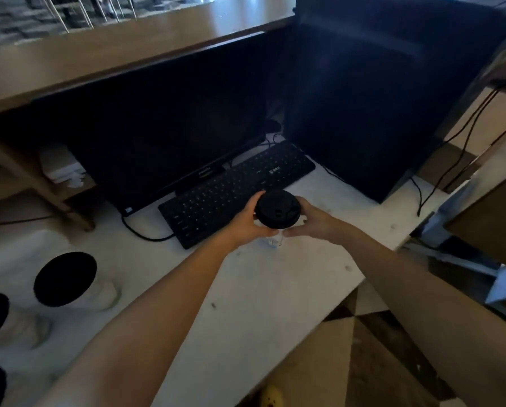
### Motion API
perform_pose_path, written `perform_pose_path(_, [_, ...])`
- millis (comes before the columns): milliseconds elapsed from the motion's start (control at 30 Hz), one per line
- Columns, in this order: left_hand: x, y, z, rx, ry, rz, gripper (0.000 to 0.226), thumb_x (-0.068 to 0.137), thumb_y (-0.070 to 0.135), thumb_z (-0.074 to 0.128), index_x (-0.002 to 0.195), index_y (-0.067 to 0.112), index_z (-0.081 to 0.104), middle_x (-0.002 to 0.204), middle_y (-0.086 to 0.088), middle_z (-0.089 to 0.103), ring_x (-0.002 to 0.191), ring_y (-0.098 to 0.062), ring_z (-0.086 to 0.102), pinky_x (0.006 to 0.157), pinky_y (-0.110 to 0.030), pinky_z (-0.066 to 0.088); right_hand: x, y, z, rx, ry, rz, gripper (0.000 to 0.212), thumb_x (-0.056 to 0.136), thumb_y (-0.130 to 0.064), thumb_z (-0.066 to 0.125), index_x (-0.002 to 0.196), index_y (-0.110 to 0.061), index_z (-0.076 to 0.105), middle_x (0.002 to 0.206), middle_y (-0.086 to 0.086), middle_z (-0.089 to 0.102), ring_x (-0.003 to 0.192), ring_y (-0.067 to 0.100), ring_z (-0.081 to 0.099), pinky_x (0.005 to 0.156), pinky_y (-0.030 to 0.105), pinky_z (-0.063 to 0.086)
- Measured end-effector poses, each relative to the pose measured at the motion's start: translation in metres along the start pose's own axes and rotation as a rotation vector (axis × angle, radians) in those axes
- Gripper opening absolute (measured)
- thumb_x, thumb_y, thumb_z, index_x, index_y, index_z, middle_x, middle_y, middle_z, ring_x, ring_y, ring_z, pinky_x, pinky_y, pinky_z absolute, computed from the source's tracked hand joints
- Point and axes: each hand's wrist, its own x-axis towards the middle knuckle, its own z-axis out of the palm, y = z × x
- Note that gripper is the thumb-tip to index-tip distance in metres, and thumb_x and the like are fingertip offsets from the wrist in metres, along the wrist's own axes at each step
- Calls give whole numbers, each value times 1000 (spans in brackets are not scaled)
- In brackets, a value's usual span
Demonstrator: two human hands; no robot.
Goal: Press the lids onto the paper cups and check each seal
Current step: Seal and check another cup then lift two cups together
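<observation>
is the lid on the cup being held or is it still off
On. The black lid covers the paper cup top between left hand and right hand; seal tightness cannot tell.

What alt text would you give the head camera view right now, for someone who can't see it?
Both hands, left hand and right hand, grip a paper cup by its black lid above a white counter, next to a black keyboard. More black-lidded cups stand at the left; a dark monitor sits behind.
</observation>
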Motion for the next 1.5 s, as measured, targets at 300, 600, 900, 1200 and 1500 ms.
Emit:
perform_pose_path(300, [-33,-21,-20,-65,141,59,85,70,4,78,138,29,34,125,8,50,113,-9,50,83,-6,46,4,-21,36,114,-65,-109,78,70,-9,81,133,-21,37,125,-5,51,119,13,49,92,25,44])
perform_pose_path(600, [-133,-61,-60,-163,375,-18,88,74,-2,73,142,30,28,133,9,47,120,-8,47,81,-6,46,-6,-63,130,144,-274,-204,81,69,-8,81,137,-22,37,128,-7,51,119,9,49,92,21,47])
perform_pose_path(900, [-198,-83,-68,-809,642,-112,32,91,15,44,117,26,59,120,5,63,116,-15,55,98,-34,43,-44,-76,216,178,-191,-279,71,68,-9,81,122,-31,40,120,-14,51,112,2,49,90,9,41])
perform_pose_path(1200, [-189,-87,-47,-272,912,-148,33,98,34,39,129,26,46,120,6,51,109,-10,49,72,-4,44,-35,-72,208,186,-225,-234,48,80,16,49,119,-12,54,117,2,59,112,19,57,95,25,48])
perform_pose_path(1500, [-174,-87,-39,-402,1065,-132,27,100,37,31,117,31,51,106,9,59,97,-4,57,75,-14,47,-14,-108,234,263,-193,-150,17,97,-31,46,96,-24,62,88,-12,62,83,1,58,64,6,45])
